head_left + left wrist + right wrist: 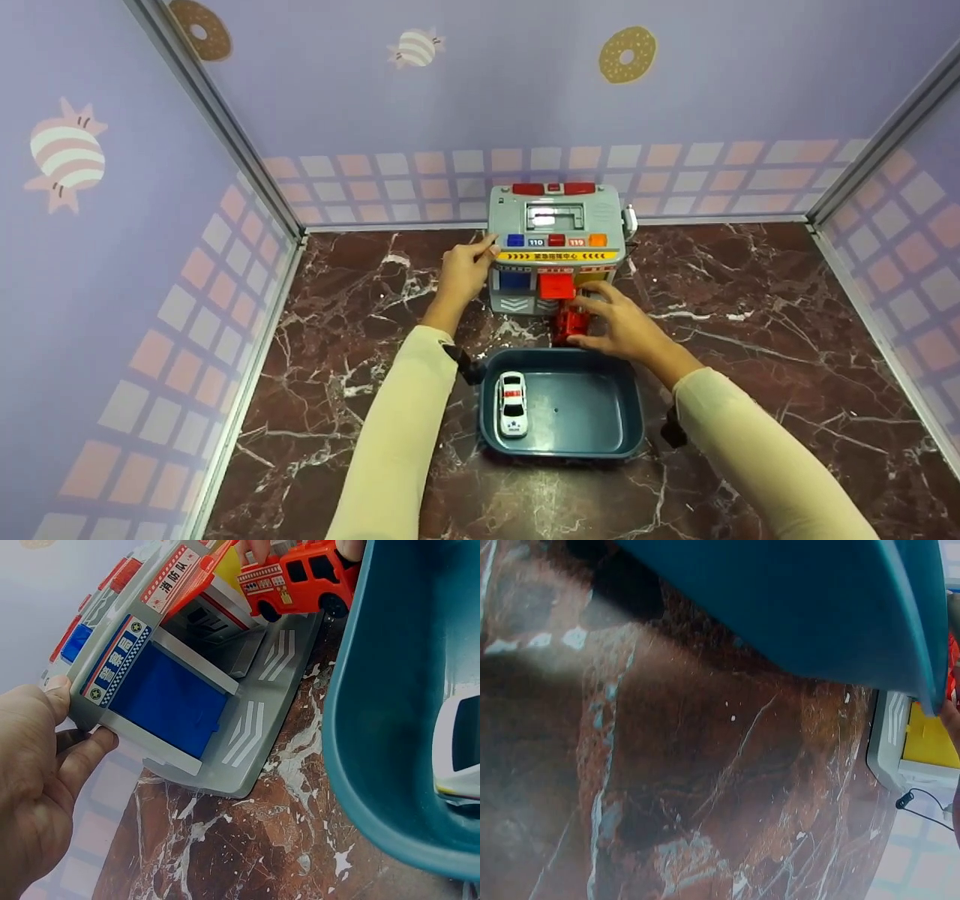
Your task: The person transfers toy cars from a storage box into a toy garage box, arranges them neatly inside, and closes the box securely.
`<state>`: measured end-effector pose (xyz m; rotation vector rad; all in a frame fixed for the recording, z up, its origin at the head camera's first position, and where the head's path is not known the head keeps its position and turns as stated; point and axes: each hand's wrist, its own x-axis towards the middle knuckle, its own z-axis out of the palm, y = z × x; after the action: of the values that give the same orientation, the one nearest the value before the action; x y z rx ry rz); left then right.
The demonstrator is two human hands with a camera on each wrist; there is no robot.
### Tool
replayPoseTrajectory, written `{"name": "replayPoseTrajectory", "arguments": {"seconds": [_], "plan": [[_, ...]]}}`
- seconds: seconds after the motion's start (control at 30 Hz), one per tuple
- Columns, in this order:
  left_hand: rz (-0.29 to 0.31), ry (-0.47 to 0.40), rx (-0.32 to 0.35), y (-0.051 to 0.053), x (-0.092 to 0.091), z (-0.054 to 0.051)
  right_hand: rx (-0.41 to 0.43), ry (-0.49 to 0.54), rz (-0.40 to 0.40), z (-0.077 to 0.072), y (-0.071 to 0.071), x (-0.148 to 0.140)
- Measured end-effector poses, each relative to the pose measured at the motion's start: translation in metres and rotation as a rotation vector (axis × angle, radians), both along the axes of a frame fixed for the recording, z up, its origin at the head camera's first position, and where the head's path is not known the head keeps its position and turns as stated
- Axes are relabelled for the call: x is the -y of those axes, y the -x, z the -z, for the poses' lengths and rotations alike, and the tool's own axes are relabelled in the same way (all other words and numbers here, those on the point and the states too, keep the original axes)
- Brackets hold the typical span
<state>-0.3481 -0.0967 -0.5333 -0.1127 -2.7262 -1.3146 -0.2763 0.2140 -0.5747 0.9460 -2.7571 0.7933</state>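
Landmark, head view: toy rescue station [555, 217], grey, red-lit roof; places read from it, as the person faces it.
Left hand, head view: [466, 268] at the station's front left corner, gripping the roof edge.
Right hand, head view: [619, 324] before the station, right of centre, holding the toy fire engine.
Toy fire engine, head view: [571, 325] red, just in front of the station, near the raised red door [556, 286]; long axis pointing roughly at the station.
Tub, head view: [559, 455] teal, in front of the station, beyond the fire engine; toy police car [513, 405] in its left part.
Middle bay, left wrist view: [217, 626] open, right of the blue door [169, 701]; fire engine's panelled end towards it, windowed end outward; right hand the nearer. Wheel contact cannot be told.
Yellow door, right wrist view: [934, 736] station's right bay; right hand mostly cropped, grip unreadable here.
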Motion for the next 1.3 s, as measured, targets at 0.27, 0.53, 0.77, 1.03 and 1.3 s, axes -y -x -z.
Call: {"name": "replayPoseTrajectory", "arguments": {"seconds": [0.27,0.53,0.77,1.03,1.3], "plan": [[0.005,-0.017,-0.002,0.000,0.000,0.002,0.003,0.061,-0.015,0.008,0.006,0.007],[0.009,-0.008,-0.035,0.001,0.001,0.005,0.002,0.102,-0.017,0.012,0.009,0.012],[0.006,-0.012,-0.043,0.000,0.001,0.005,-0.019,0.075,-0.038,0.013,0.010,0.017],[-0.004,-0.017,-0.032,0.000,0.001,0.007,-0.015,0.036,-0.052,0.010,0.009,0.020],[-0.013,-0.008,-0.037,0.000,0.001,0.006,0.017,0.016,-0.040,0.009,0.008,0.022]]}}
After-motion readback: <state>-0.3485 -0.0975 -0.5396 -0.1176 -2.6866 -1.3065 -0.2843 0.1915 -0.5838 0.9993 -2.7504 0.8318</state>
